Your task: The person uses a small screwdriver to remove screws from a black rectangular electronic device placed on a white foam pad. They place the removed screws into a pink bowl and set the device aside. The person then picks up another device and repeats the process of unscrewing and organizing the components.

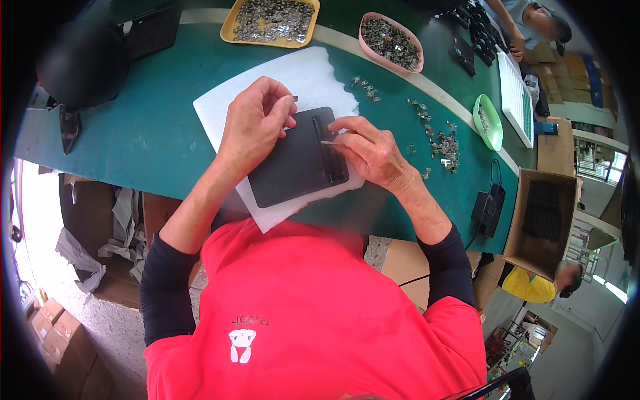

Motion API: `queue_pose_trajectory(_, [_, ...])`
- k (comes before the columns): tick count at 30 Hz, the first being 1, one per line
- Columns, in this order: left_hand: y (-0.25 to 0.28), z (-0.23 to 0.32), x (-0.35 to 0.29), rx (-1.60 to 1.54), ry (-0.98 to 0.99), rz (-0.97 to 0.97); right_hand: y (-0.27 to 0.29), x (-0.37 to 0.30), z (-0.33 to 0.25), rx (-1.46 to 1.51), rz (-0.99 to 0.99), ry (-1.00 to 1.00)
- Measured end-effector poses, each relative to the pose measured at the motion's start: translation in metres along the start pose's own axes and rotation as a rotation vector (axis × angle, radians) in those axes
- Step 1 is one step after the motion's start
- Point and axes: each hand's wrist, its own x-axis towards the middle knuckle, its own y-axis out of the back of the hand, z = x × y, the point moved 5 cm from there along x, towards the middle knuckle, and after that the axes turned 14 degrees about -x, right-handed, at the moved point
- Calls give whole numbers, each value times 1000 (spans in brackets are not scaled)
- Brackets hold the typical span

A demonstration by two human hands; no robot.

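A flat black plastic panel [283, 170] with rounded corners and a long slot along its right side lies on a white foam sheet [310, 70] in front of me. Above the panel's upper left part, my left hand [257, 120] is closed in a pinch, a small dark piece [295, 99] showing at its fingertips. Beside the slot, my right hand [373, 150] is closed around a thin, pale, metal-looking piece [328, 142] that points left over the panel. The rest of that piece is hidden by the fingers. Loose small metal clips [445, 148] lie on the green table to the right.
A yellow tray [230, 27] and a pink tray [417, 65] of small metal parts stand at the back. A green bowl [495, 137] and a black power adapter [490, 212] are at right. An open carton [513, 250] stands past the table edge. Two other people are farther right.
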Motion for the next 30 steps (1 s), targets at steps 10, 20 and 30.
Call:
queue_pose_trajectory(10, [-11,-7,-14,232,-78,-25,8,12,2,57,-115,-5])
queue_pose_trajectory(20, [-11,-15,-16,287,-165,0,9,15,-1,69,-150,-95])
queue_pose_trajectory(30, [-12,-15,-15,288,-169,10,8,8,7,215,-119,-186])
